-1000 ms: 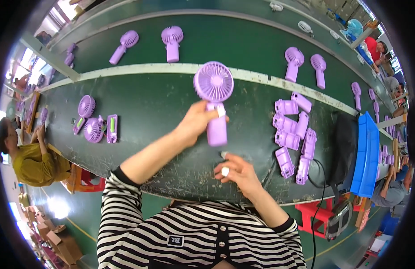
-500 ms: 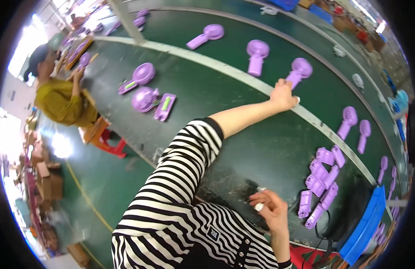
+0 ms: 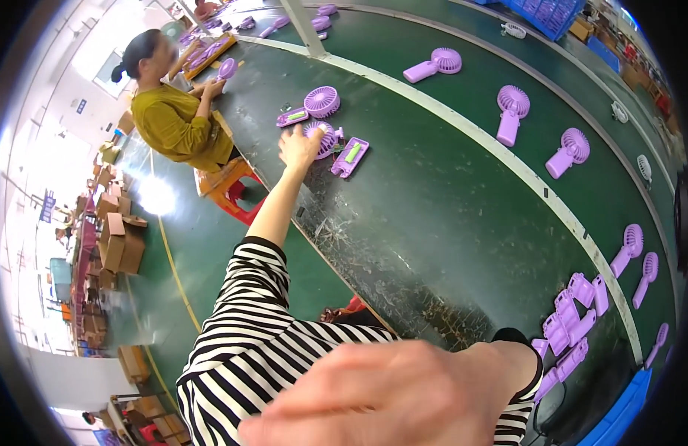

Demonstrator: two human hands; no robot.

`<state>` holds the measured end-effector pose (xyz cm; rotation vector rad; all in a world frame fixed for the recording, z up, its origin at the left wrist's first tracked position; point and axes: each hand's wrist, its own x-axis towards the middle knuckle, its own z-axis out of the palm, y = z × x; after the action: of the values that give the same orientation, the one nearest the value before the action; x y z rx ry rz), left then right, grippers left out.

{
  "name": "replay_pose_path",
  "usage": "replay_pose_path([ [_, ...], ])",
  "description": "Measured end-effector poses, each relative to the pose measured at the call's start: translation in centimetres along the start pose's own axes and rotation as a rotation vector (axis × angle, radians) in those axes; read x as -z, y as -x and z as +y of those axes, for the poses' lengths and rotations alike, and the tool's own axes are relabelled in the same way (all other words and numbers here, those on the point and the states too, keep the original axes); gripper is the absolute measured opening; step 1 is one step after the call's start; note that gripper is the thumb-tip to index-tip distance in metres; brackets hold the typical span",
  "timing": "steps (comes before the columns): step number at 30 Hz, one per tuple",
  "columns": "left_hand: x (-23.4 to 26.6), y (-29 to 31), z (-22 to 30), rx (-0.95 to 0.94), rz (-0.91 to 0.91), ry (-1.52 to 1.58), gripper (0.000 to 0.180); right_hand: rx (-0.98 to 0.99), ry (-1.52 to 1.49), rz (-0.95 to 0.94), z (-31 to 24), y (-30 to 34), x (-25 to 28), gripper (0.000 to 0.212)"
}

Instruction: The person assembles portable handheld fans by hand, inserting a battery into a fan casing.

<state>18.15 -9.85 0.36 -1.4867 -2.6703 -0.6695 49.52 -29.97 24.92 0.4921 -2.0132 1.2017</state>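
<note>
My left hand (image 3: 299,151) is stretched out with its fingers apart at the near side of an opened purple handheld fan (image 3: 327,141). Whether the fingertips touch the fan head cannot be made out. Beside it lies a loose purple handle half (image 3: 350,157) with a green cell in it. Just beyond is a second purple fan (image 3: 321,102), its handle open on a green cell. My right hand (image 3: 381,398) is raised close to the camera, large and smeared by motion, its fingers unclear.
Several finished-looking purple fans (image 3: 509,115) lie beyond the white rail (image 3: 463,123). Purple handle shells (image 3: 559,327) are heaped at the right, near a blue bin (image 3: 615,412). A co-worker in a mustard top (image 3: 173,123) sits at the far left, holding a purple fan.
My left hand has left a fan beyond the rail and swung left to the opened fan. My right hand has risen from the table edge towards the camera. The view has shifted left.
</note>
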Motion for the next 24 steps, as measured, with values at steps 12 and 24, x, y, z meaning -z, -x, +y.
replay_pose_path([
  [12,-1.8,8.6,10.0,-0.703,-0.386,0.641,0.062,-0.219,0.123,0.446,-1.0,3.8,-1.4,0.02],
  [24,-2.8,21.5,19.0,-0.121,-1.118,0.998,0.036,-1.426,1.309,0.706,11.6,20.7,-2.3,0.081],
])
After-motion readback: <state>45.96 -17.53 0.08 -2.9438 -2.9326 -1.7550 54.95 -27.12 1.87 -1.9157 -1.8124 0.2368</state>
